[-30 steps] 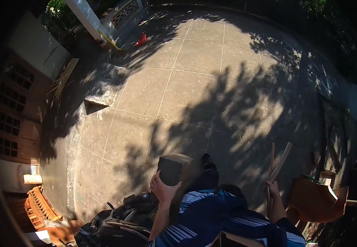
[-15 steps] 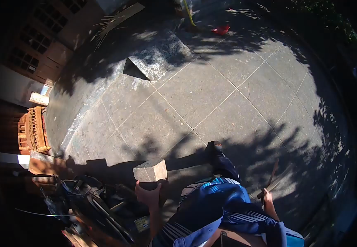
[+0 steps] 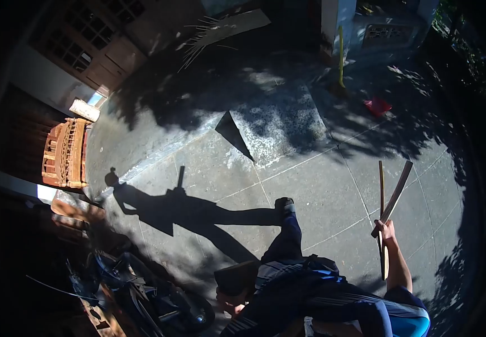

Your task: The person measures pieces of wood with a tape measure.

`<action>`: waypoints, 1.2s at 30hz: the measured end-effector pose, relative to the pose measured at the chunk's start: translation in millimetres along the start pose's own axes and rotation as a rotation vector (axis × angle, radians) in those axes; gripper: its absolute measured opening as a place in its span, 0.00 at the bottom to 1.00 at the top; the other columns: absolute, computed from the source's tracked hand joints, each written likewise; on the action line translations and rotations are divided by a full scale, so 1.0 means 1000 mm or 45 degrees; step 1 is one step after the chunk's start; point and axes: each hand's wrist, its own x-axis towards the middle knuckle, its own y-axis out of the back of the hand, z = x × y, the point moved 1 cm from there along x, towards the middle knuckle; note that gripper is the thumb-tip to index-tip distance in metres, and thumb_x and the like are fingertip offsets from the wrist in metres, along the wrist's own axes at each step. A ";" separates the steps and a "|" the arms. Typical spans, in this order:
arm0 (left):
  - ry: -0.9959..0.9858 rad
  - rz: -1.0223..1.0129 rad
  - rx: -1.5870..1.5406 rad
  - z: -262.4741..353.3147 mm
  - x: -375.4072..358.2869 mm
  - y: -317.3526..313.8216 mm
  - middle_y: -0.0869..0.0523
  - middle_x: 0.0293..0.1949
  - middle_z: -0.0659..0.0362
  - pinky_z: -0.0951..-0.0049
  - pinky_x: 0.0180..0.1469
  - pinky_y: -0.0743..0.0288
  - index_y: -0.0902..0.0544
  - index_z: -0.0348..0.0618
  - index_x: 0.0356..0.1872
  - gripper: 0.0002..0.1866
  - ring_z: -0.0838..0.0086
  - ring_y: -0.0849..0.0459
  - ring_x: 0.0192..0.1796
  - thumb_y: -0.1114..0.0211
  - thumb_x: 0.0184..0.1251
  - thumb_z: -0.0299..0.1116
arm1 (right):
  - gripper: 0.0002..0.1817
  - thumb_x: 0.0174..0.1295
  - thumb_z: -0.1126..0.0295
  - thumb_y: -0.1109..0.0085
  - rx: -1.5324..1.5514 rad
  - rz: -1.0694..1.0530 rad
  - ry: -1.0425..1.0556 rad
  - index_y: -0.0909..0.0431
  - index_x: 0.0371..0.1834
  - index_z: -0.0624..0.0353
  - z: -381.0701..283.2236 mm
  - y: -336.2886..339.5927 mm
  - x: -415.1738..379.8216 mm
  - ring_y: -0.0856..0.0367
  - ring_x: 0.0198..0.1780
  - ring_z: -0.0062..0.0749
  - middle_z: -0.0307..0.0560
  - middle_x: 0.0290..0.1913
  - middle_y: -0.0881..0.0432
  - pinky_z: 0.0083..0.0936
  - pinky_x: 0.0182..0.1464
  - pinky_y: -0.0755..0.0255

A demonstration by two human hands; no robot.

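Observation:
Low in the view, my left hand [image 3: 231, 304] grips a thick wooden block [image 3: 235, 278] close beside my leg. The block is in shade and looks dark, and part of my hand is lost in shadow. On the right side, my right hand [image 3: 386, 229] is closed around two narrow wooden strips [image 3: 397, 190]. They cross at my fist and spread apart in a V above it, and the longer one runs down below my hand.
A motorbike [image 3: 147, 297] is parked at lower left. Wooden furniture [image 3: 66, 153] stands along the left wall, near a door [image 3: 94, 42]. A dark triangular gap [image 3: 233, 136] borders a rough concrete ramp [image 3: 279, 126]. Farther off are a red dustpan-like object [image 3: 377, 106] and a yellow pole [image 3: 341, 56].
My right hand has risen forward with the strips, now in sunlight. The wooden block has moved in closer to my leg, into shade. My view has shifted, and my body's shadow shows fully.

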 end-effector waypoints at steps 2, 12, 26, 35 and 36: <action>0.061 -0.077 -0.036 0.124 0.042 0.015 0.16 0.56 0.50 0.52 0.65 0.22 0.24 0.45 0.62 0.57 0.53 0.18 0.61 0.12 0.18 0.56 | 0.24 0.57 0.56 0.35 -0.205 0.106 0.099 0.28 0.13 0.64 -0.019 -0.025 0.080 0.24 0.20 0.28 0.44 0.15 0.24 0.34 0.26 0.33; -0.235 -0.101 -0.048 0.460 0.265 0.051 0.12 0.52 0.55 0.59 0.61 0.17 0.17 0.47 0.53 0.49 0.59 0.13 0.56 0.12 0.21 0.60 | 0.19 0.62 0.58 0.35 0.086 -0.035 -0.085 0.24 0.20 0.62 -0.260 -0.111 0.372 0.22 0.21 0.29 0.44 0.18 0.20 0.32 0.25 0.32; -0.379 0.105 -0.077 1.099 0.489 0.245 0.18 0.57 0.52 0.54 0.62 0.26 0.25 0.41 0.53 0.45 0.61 0.20 0.62 0.14 0.35 0.56 | 0.22 0.61 0.52 0.32 0.075 -0.184 -0.134 0.16 0.35 0.66 -0.773 -0.142 0.793 0.14 0.40 0.33 0.47 0.32 0.13 0.30 0.49 0.24; -1.183 0.224 -0.106 1.377 0.626 0.304 0.25 0.59 0.50 0.47 0.68 0.37 0.31 0.40 0.64 0.59 0.49 0.28 0.65 0.13 0.24 0.54 | 0.26 0.55 0.46 0.33 -0.212 -0.103 -0.165 0.12 0.32 0.62 -0.979 -0.109 0.880 0.11 0.38 0.41 0.51 0.31 0.11 0.37 0.47 0.21; -1.235 0.212 -0.078 1.409 0.631 0.308 0.25 0.58 0.50 0.47 0.67 0.36 0.31 0.40 0.64 0.59 0.49 0.28 0.64 0.13 0.24 0.53 | 0.25 0.55 0.45 0.33 -0.280 -0.081 -0.172 0.11 0.31 0.61 -0.998 -0.102 0.881 0.11 0.38 0.42 0.50 0.30 0.11 0.38 0.47 0.20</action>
